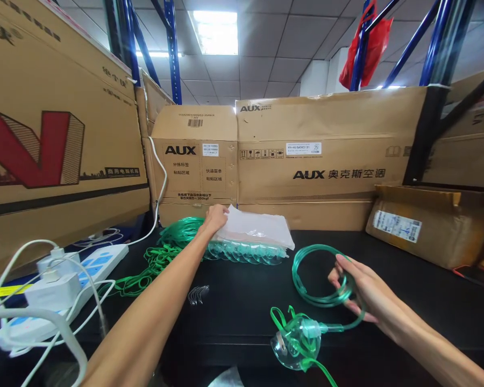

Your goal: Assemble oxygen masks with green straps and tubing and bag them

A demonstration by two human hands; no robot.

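Note:
My right hand (355, 287) is closed around a coil of green tubing (302, 271), held above the black tabletop at the right. From the coil the tube runs to a clear green oxygen mask (296, 341) with a green elastic strap, near the table's front edge. At the back, my left hand (216, 217) pinches the left corner of a stack of white plastic bags (254, 228). Under the bags lies a row of clear green masks (246, 252). More coiled green tubing (181, 231) sits left of that hand, beside a heap of green elastic straps (153, 269).
Several small metal strips (198, 294) lie mid-table. A white power strip (100, 263) with plugs and cables takes up the left side. Cardboard panels (326, 156) wall off the back, and an open cardboard box (423, 226) stands at the right.

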